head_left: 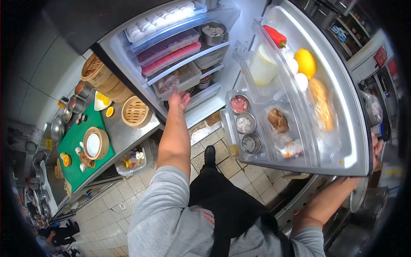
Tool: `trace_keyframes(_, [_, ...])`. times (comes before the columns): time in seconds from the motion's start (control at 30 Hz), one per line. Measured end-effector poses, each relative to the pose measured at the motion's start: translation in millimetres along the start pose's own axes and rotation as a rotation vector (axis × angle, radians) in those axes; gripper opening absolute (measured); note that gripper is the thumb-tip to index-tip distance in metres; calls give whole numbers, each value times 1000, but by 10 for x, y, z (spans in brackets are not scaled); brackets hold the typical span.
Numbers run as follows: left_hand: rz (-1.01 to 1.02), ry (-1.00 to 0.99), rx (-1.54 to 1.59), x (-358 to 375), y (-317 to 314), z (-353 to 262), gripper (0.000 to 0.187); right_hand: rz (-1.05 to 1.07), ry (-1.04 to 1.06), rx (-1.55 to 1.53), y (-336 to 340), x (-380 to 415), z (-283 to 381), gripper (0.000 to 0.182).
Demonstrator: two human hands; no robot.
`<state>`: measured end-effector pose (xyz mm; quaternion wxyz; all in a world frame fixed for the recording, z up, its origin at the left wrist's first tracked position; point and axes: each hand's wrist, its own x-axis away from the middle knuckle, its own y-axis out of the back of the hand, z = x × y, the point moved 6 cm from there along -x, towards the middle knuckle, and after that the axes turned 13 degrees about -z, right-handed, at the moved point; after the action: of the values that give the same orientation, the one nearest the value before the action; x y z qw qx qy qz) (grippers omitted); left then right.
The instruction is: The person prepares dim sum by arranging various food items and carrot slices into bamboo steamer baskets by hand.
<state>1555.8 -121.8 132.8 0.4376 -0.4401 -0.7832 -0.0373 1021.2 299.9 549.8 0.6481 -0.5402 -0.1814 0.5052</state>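
Note:
The refrigerator (224, 64) stands wide open in front of me. My left hand (180, 99) reaches inside, palm up with fingers apart, right at the front edge of a clear plastic container (191, 77). Pale, purplish food shows in that container on a lower shelf. Above it sit a red-lidded container (171, 58) and a tray of white rolls (160, 19). At the far right my right hand (376, 147) curls round the outer edge of the refrigerator door (361, 128), its fingers partly hidden. The door's racks hold a lemon (305, 62), a red pepper (274, 36) and eggs (301, 81).
Metal bowls (251, 143) sit low in the door. To the left, a steel counter (122, 137) carries bamboo steamers (136, 112) and a green cutting board (79, 177) with orange pieces. Beneath it is a plastic bin (135, 160). Another person (60, 233) stands at the lower left.

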Motion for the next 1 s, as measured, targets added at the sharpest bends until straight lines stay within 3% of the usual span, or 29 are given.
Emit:
trace_keyframes(0.1, [-54, 32, 62, -394, -133, -15, 56, -113, -209, -1542, -89, -25, 6, 33])
trace_keyframes(0.13, [-61, 37, 57, -502, -173, -5, 56, -123, -204, -1541, -121, -64, -51, 33])
trace_keyframes(0.23, [-118, 12, 137, -610, -197, 9, 45, -459, -1293, -2198, -577, 86, -654, 21])
trace_keyframes(0.27, [-137, -17, 164, -545, -159, 47, 42, -131, -671, -2076, 349, 166, 624, 29])
trace_keyframes(0.3, [-156, -47, 191, -465, -105, 89, 38, -141, -659, -2083, 250, 137, 461, 29])
trace_keyframes(0.37, [-162, -28, 215, -252, 40, 248, 37, -276, -1163, -2383, -291, 116, -177, 25])
trace_keyframes(0.4, [-159, -13, 253, -121, 102, 329, 35, -335, -1192, -2132, -229, 92, -207, 18])
trace_keyframes(0.43, [-163, -13, 242, 19, 155, 419, 35, -335, -1180, -2141, -174, 91, -196, 18])
trace_keyframes(0.5, [-170, -49, 282, 303, 251, 566, 33, -155, -1352, -2519, -347, 45, -291, 16])
trace_keyframes(0.53, [-153, -24, 302, 410, 261, 620, 32, -313, -1419, -2475, -400, 19, -397, 19])
trace_keyframes(0.63, [-178, -19, 331, 451, 287, 723, 31, -275, -1390, -2514, -339, 42, -378, 25])
trace_keyframes(0.67, [-159, -32, 317, 469, 289, 711, 31, 18, -1418, -2865, -66, 80, -53, 25])
trace_keyframes(0.8, [-199, -42, 327, 429, 287, 743, 30, -28, -1269, -2560, -123, 16, -32, 28])
trace_keyframes(0.87, [-197, -56, 370, 395, 287, 776, 30, -305, -1454, -2664, -314, 1, -342, 16])
trace_keyframes(1.0, [-246, -44, 366, 388, 313, 875, 29, -217, -1390, -2664, -277, -69, -369, 11])
